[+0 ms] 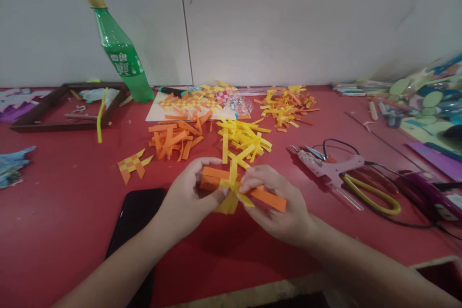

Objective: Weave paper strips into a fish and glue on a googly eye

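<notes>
Orange and yellow paper strips [228, 197], crossed over one another, are held between my two hands above the red table. My left hand [191, 197] pinches their left side, its thumb lying on the yellow part. On the other side, the fingers of my right hand [277, 202] are closed on the strips, and an orange end sticks out across the palm. Just beyond lie a pile of loose yellow strips [245, 137] and a pile of orange strips [173, 137]. A woven orange-and-yellow paper fish [133, 165] rests to the left.
A black phone [139, 216] lies under my left forearm. At right are a glue gun [328, 166] with its cord and yellow-handled scissors [373, 197]. A green bottle [124, 57] stands behind, beside a dark wooden frame [65, 127]. More strips [288, 103] lie toward the wall.
</notes>
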The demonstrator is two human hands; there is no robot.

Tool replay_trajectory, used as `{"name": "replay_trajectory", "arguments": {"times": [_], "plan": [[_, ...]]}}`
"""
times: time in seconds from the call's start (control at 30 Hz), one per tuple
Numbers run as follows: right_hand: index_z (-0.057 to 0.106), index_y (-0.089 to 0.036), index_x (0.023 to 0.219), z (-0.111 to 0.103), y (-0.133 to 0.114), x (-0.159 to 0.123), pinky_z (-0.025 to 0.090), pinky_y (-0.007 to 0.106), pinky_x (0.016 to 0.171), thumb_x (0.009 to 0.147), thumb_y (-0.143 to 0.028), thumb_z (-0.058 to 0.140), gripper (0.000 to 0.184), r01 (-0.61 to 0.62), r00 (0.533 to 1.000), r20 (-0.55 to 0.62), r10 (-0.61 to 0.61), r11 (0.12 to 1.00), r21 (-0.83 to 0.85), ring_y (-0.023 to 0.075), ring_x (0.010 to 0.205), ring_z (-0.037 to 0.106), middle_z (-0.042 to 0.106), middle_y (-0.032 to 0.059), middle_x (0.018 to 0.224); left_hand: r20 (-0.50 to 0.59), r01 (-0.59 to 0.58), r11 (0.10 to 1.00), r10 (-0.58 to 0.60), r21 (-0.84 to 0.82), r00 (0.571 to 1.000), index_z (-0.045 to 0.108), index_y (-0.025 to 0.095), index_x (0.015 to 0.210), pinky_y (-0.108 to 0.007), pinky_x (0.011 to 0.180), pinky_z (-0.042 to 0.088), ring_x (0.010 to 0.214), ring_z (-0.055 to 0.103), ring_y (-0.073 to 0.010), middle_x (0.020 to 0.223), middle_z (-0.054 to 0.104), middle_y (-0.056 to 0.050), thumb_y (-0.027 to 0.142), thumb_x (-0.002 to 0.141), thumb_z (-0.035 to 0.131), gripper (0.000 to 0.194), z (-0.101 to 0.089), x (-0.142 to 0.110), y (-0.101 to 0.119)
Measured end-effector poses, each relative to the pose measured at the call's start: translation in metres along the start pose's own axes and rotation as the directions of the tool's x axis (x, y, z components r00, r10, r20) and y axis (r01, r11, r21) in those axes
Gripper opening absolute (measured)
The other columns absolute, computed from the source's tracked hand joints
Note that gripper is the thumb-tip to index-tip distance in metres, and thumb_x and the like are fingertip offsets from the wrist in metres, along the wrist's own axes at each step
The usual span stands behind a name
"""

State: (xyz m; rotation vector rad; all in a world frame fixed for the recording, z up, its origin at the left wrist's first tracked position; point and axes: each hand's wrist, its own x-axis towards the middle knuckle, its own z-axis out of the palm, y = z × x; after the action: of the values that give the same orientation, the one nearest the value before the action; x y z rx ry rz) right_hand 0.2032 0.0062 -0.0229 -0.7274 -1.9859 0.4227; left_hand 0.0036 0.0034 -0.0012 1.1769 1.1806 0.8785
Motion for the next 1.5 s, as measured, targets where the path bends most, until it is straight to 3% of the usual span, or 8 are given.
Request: {"name": "replay_trajectory", "arguments": {"times": [0.27, 0.5, 0.73, 0.87, 1.07, 1.3, 1.4, 1.5], "plan": [[0.049, -0.026, 0.124, 0.006, -0.004, -0.004, 0.057, 0.03, 0.081, 0.081, -0.006, 0.063, 0.049, -0.138, 0.989, -0.043, 0.144, 0.983, 0.122, 0.0141, 0.08, 0.067, 0.066, -0.0006, 0.085, -0.033, -0.051, 0.981, 0.058, 0.185, 0.998, 0.054, 0.022, 0.118, -0.029, 0.067, 0.051, 0.079, 0.065, -0.0192, 0.088, 0.066, -0.001, 0.029, 0.077, 0.073, 0.046, 0.0, -0.001, 0.001], [0.049, -0.026, 0.121, 0.006, -0.006, -0.001, 0.057, 0.031, 0.077, 0.083, -0.009, 0.064, 0.044, -0.222, 0.97, -0.041, 0.238, 0.945, 0.242, 0.0144, 0.08, 0.066, 0.065, -0.0008, 0.084, -0.006, -0.083, 0.985, 0.084, 0.149, 0.996, 0.053, 0.023, 0.118, -0.027, 0.063, 0.05, 0.08, 0.068, -0.0204, 0.088, 0.069, -0.001, 0.026, 0.076, 0.072, 0.047, 0.0, -0.004, 0.003], [0.049, -0.024, 0.112, 0.004, -0.006, 0.002, 0.057, 0.026, 0.068, 0.084, -0.013, 0.064, 0.034, -0.398, 0.91, 0.025, 0.414, 0.854, 0.336, 0.0126, 0.076, 0.063, 0.061, 0.0002, 0.084, -0.038, -0.087, 0.966, 0.099, 0.245, 0.994, 0.056, 0.022, 0.117, -0.027, 0.063, 0.052, 0.07, 0.067, -0.0185, 0.079, 0.069, 0.002, 0.025, 0.073, 0.072, 0.047, 0.002, -0.004, 0.006], [0.049, -0.023, 0.104, -0.001, -0.003, 0.007, 0.053, 0.021, 0.06, 0.081, -0.015, 0.066, 0.03, -0.508, 0.858, 0.13, 0.496, 0.787, 0.351, 0.0111, 0.07, 0.062, 0.062, -0.0001, 0.082, -0.053, -0.099, 0.953, 0.119, 0.286, 0.991, 0.058, 0.023, 0.116, -0.029, 0.067, 0.055, 0.072, 0.068, -0.0192, 0.087, 0.071, 0.0, 0.022, 0.071, 0.072, 0.047, 0.002, -0.004, 0.006], [0.051, -0.021, 0.101, -0.01, 0.002, 0.012, 0.05, 0.022, 0.06, 0.076, -0.017, 0.069, 0.031, -0.565, 0.825, 0.222, 0.52, 0.768, 0.302, 0.0104, 0.068, 0.061, 0.063, -0.0009, 0.08, -0.003, -0.094, 0.945, 0.1, 0.313, 0.995, 0.056, 0.025, 0.121, -0.028, 0.063, 0.055, 0.07, 0.069, -0.0193, 0.084, 0.072, 0.001, 0.02, 0.071, 0.071, 0.052, 0.002, -0.005, 0.003], [0.051, -0.021, 0.101, -0.018, 0.003, 0.017, 0.035, 0.016, 0.042, 0.077, -0.017, 0.069, 0.03, -0.577, 0.815, 0.24, 0.527, 0.775, 0.258, 0.0067, 0.057, 0.056, 0.064, -0.0011, 0.08, 0.021, -0.069, 0.932, 0.066, 0.356, 0.998, 0.054, 0.024, 0.123, -0.029, 0.063, 0.055, 0.071, 0.069, -0.0203, 0.085, 0.072, 0.0, 0.022, 0.073, 0.07, 0.053, 0.0, -0.004, 0.004], [0.053, -0.021, 0.102, -0.02, 0.003, 0.019, 0.038, 0.017, 0.043, 0.077, -0.019, 0.07, 0.03, -0.587, 0.808, 0.232, 0.541, 0.77, 0.249, 0.0074, 0.058, 0.058, 0.064, -0.0008, 0.081, 0.003, -0.046, 0.936, 0.048, 0.349, 0.999, 0.055, 0.023, 0.122, -0.033, 0.07, 0.056, 0.079, 0.069, -0.0227, 0.092, 0.073, -0.002, 0.027, 0.074, 0.071, 0.05, -0.001, -0.004, 0.004], [0.053, -0.021, 0.1, -0.02, 0.004, 0.02, 0.044, 0.018, 0.047, 0.078, -0.019, 0.068, 0.026, -0.613, 0.79, 0.235, 0.566, 0.736, 0.287, 0.0084, 0.061, 0.06, 0.063, -0.0007, 0.082, -0.015, -0.012, 0.975, 0.016, 0.222, 1.0, 0.054, 0.022, 0.12, -0.036, 0.079, 0.055, 0.089, 0.07, -0.0249, 0.098, 0.073, -0.005, 0.03, 0.076, 0.073, 0.048, -0.001, -0.002, 0.001]]}}
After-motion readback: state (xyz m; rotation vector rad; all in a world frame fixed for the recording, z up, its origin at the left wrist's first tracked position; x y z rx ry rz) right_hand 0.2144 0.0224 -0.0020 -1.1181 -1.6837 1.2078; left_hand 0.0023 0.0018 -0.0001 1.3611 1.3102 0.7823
